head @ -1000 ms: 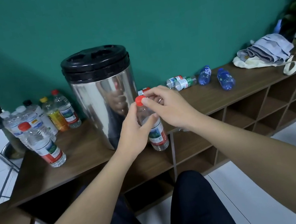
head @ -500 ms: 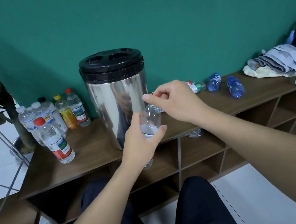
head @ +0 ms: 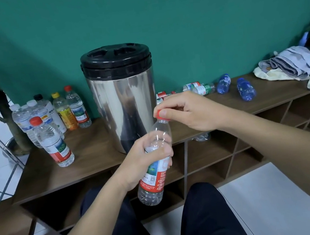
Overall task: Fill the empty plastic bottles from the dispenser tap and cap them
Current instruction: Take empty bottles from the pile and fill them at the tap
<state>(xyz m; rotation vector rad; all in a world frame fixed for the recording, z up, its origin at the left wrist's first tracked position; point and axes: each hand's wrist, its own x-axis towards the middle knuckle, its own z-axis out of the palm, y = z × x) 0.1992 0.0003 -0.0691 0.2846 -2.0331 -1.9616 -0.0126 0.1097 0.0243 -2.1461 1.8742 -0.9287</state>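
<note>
1. Left hand (head: 146, 159) makes a closed grip round the middle of the clear plastic bottle with the red-and-green label (head: 154, 167), held tilted in the air off the front edge of the brown wooden desk (head: 95, 156), just before the steel dispenser drum with the black lid (head: 122, 100).
2. Right hand (head: 187, 110) pinches the small red screw cap (head: 160, 114) on the neck.
3. Best to steady the body without squeezing and seat the cap square before twisting; cross-threading would likely leak.
</note>
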